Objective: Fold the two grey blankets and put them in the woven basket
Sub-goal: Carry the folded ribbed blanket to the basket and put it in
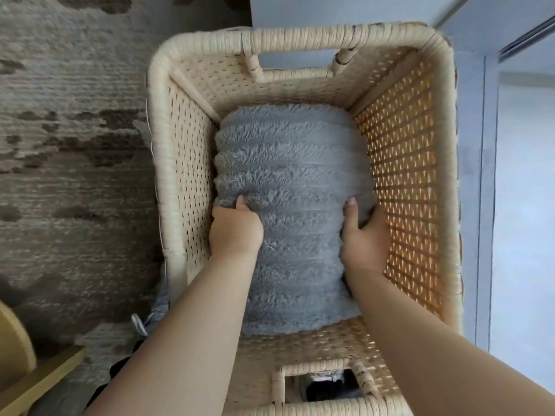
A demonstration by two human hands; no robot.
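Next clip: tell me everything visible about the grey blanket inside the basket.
The folded fluffy grey blanket is a thick, plush bundle with ribbed rows across its top. It sits deep inside the pale rectangular woven basket, spanning it nearly from side wall to side wall. The left hand and right hand grip its left and right edges, thumbs on top, fingers hidden down the sides.

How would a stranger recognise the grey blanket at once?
Find the big woven basket beside the brown rug. Inside it, gripped by the left hand and right hand, sits the grey blanket: the only fluffy, ribbed thing among stiff woven walls.
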